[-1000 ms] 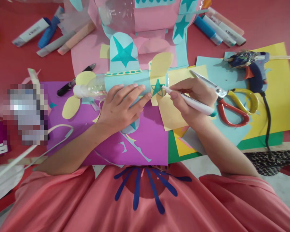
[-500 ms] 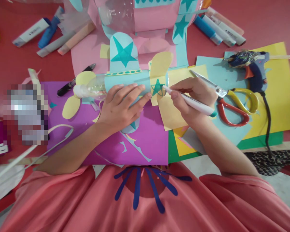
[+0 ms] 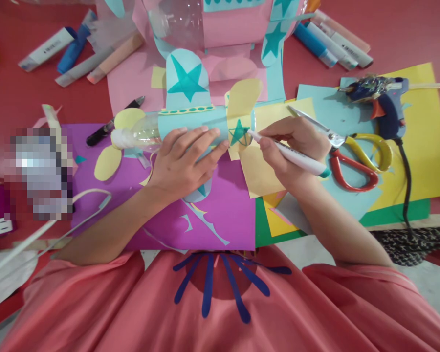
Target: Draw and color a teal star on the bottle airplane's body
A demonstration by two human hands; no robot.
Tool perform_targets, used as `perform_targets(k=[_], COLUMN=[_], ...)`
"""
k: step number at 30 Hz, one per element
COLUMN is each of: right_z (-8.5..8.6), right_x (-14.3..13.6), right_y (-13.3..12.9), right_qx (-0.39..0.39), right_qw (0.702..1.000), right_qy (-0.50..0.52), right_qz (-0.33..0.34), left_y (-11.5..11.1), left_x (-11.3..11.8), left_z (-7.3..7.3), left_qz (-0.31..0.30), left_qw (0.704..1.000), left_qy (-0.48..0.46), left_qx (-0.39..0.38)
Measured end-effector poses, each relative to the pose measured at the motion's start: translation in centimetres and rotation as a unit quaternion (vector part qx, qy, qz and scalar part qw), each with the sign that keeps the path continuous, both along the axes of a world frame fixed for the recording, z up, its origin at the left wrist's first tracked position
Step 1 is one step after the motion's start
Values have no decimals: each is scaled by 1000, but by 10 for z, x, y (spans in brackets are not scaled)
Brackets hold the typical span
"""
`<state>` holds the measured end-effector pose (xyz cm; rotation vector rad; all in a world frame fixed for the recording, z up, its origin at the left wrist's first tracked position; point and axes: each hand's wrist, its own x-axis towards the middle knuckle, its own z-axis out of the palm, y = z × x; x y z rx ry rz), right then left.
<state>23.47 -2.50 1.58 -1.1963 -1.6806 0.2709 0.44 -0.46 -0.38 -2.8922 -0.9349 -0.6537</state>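
The clear plastic bottle wrapped in light blue paper (image 3: 192,122) is lying on its side on the purple sheet of paper (image 3: 227,205), white cap (image 3: 120,139) pointing left. Left hand (image 3: 183,164) is draped over it, fingers extended and slightly apart rather than wrapped round. My guess: that stops a round thing rolling. Right hand (image 3: 297,139) has the slim white marker with a green end (image 3: 297,159) pinched between thumb and fingers, tip at the part-filled green star (image 3: 239,131) on the pale yellow paper band (image 3: 238,116). The low slant probably keeps the star in sight. The metal scissors with red and yellow handles (image 3: 336,140) lie just beside that hand, within easy reach I'd say. The dark blue glue gun (image 3: 390,112) sits further right, likely to stay out of the way.
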Motion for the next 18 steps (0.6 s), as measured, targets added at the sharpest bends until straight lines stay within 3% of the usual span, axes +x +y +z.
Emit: perform_targets(k=[3,7,9,18], right_z=[3,4,2,1], right_x=[0,0,0,1], right_y=[0,-1,-1,-3], right_qx=[-7,-6,-8,-16], right_qw=[1000,1000,1000,1000], right_qy=[-3,-1,-8,24], right_qz=[-5,1,-4,8], left_y=[0,1,2,0], left_x=[0,0,-1,1], left_z=[-1,-2,-2,0], left_qz=[-6,2,5,3], left_qw=[1000,993,991,999], left_qy=[-21,-38,-36,-15], left_qx=[-6,-113,-130,-32])
